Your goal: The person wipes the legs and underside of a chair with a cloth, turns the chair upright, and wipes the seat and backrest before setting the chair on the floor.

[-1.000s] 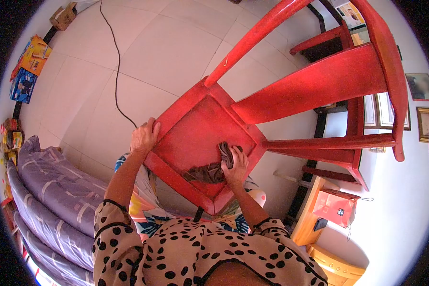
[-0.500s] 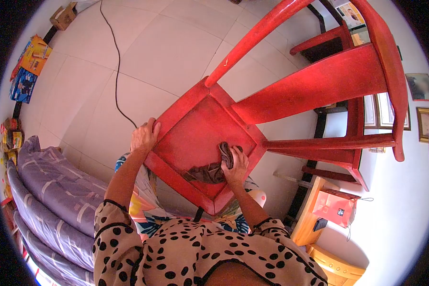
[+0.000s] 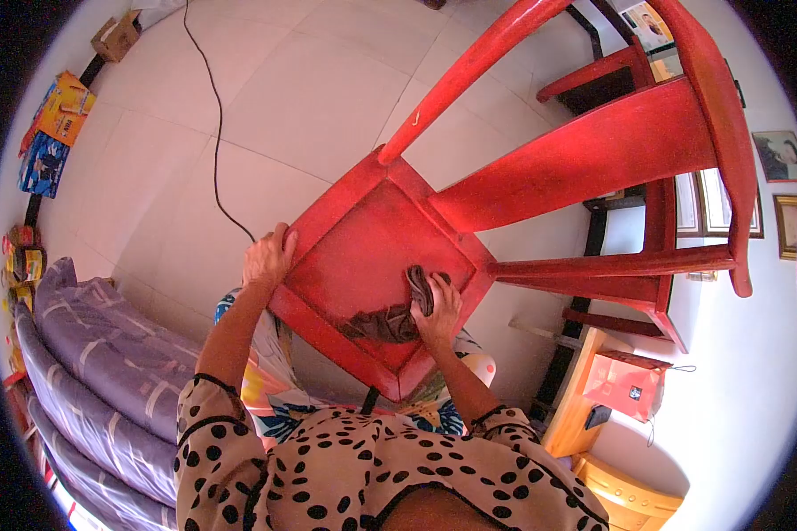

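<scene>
A red wooden chair (image 3: 376, 239) stands between my knees, its seat towards me and its backrest reaching to the upper right. My left hand (image 3: 269, 258) grips the left edge of the seat, fingers curled over the rim. On the right part of the seat panel, my right hand (image 3: 437, 310) is closed on a dark brown cloth (image 3: 385, 324). Part of the cloth bunches up by the fingers, and the rest trails left across the panel. My palm hides some of it.
A black cable (image 3: 216, 133) runs over the tiled floor. Purple checked cushions (image 3: 106, 345) lie at my left. Boxes (image 3: 58, 115) line the left wall. On the right are a red table (image 3: 660, 230), a yellow wooden chair (image 3: 624, 487) and a red paper bag (image 3: 627, 382).
</scene>
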Demonstrator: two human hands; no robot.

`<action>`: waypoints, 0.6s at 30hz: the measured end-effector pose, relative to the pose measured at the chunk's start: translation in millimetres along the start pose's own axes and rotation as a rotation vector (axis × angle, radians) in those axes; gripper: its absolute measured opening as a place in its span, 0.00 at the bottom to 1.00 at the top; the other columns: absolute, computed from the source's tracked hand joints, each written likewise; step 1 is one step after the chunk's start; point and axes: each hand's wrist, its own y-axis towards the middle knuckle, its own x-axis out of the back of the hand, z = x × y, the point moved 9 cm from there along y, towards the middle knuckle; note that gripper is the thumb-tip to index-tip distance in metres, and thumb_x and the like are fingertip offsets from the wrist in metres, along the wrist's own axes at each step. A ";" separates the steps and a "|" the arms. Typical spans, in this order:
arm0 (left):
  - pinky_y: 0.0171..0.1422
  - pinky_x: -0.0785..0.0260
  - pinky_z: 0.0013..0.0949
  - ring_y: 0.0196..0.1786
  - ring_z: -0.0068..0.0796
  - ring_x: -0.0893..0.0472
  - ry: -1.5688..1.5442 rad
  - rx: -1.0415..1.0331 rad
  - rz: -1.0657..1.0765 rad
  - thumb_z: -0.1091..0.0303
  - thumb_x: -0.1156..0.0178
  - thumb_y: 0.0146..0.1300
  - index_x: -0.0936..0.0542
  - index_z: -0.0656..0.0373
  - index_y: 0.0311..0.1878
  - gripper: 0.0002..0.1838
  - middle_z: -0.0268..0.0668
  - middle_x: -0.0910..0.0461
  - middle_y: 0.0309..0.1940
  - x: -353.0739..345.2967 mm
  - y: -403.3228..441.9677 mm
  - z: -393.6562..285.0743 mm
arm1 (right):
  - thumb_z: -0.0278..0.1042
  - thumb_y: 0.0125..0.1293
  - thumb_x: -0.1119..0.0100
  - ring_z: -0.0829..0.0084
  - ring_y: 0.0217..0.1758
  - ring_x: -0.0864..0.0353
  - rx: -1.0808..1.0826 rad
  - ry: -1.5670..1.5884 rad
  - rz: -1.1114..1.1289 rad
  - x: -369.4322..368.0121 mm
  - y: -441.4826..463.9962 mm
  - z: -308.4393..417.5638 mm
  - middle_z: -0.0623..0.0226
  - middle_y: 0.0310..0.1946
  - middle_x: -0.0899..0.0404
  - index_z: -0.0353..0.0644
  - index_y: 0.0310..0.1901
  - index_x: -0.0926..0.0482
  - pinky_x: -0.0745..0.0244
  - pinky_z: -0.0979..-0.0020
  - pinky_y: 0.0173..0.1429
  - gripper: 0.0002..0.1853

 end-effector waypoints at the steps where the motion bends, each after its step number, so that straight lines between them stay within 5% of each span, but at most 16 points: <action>1: 0.39 0.24 0.54 0.35 0.56 0.16 -0.002 -0.005 -0.007 0.51 0.49 0.74 0.25 0.54 0.48 0.16 0.50 0.17 0.32 1.1 -0.2 -0.7 | 0.37 0.50 0.32 0.50 0.66 0.32 -0.001 0.001 0.001 -0.2 -0.7 -0.1 0.66 0.64 0.27 0.49 0.62 0.26 0.42 0.49 0.72 0.33; 18: 0.40 0.24 0.53 0.35 0.55 0.16 -0.029 -0.036 -0.046 0.52 0.48 0.74 0.24 0.54 0.48 0.15 0.49 0.16 0.32 3.5 -1.0 -1.5 | 0.38 0.49 0.32 0.51 0.66 0.32 -0.027 0.020 0.015 2.0 0.8 2.5 0.67 0.64 0.27 0.49 0.62 0.26 0.41 0.50 0.71 0.34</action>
